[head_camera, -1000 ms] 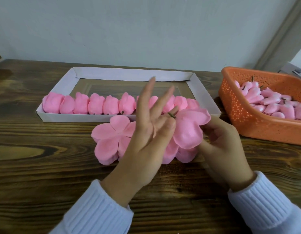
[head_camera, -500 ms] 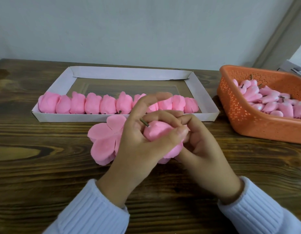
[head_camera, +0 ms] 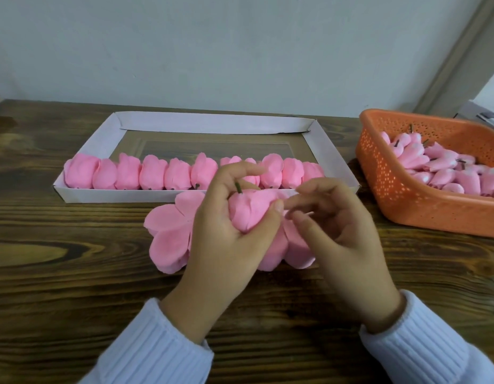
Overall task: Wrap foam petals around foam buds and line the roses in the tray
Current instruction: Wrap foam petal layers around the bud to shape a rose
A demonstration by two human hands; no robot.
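Nearest the camera, two pale ribbed sleeves (head_camera: 157, 345) reach over the dark wooden table (head_camera: 60, 278). The left hand (head_camera: 226, 234) is clenched around a freshly wrapped rose (head_camera: 251, 214), thumb pressing the outer petals shut, and a short green stem (head_camera: 238, 187) pokes up between the fingers. The right hand (head_camera: 342, 239) hangs beside it with fingers loosely curled and nothing in its grasp. Its index tip lies close to the left thumb, though I cannot tell whether it touches the foam.

The wrapping step looks all but finished, and the rose seems ready to go into the tray. The foam will likely spring open if the grip slackens, so the next move calls for steady pressure until neighbouring roses can hold it shut.

Under the hands lie flat pink petal sheets (head_camera: 168, 234), unwrapped and waiting. Just beyond them stands the white card tray (head_camera: 82, 151). A row of roses (head_camera: 154, 176) lies packed side by side along its near wall from the left end almost to the right, so this one probably belongs at the right end or at the start of a second row behind.

Further right, an orange perforated basket (head_camera: 392, 195) holds a heap of bare buds (head_camera: 439, 167). Behind everything is a plain pale wall (head_camera: 212, 51).
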